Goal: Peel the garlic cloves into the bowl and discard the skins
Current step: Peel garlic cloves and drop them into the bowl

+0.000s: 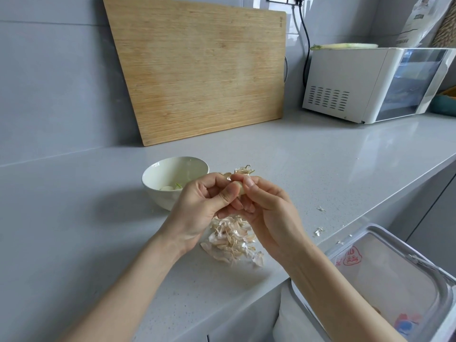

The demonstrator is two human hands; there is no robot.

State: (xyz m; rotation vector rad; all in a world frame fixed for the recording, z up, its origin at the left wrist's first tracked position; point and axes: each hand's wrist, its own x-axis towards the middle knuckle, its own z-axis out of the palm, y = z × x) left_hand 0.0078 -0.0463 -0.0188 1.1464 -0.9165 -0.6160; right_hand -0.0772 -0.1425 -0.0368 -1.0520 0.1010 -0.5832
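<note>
Papery skins [232, 239] are heaped on the counter [320, 156], not yet discarded. A few peeled cloves [166, 188] lie in the bowl [170, 169]. Judged mid-task. My left hand [199, 206] and right hand [269, 211] both pinch one garlic clove [241, 190], held up just right of the bowl.

- Bright, even daylight here, soft and cool, nothing blown out.
- A pale sheen sits on the counter [370, 149] at two o'clock, in front of the microwave [345, 80].
- Soft-edged shadows spread toward nine o'clock from the bowl [158, 197] and the left hand [197, 206].
- Wide-angle bend: the cutting board [197, 70] leans and the wall lines bow at the edges.
- Near six o'clock the picture goes slightly soft; the centre is sharper.
</note>
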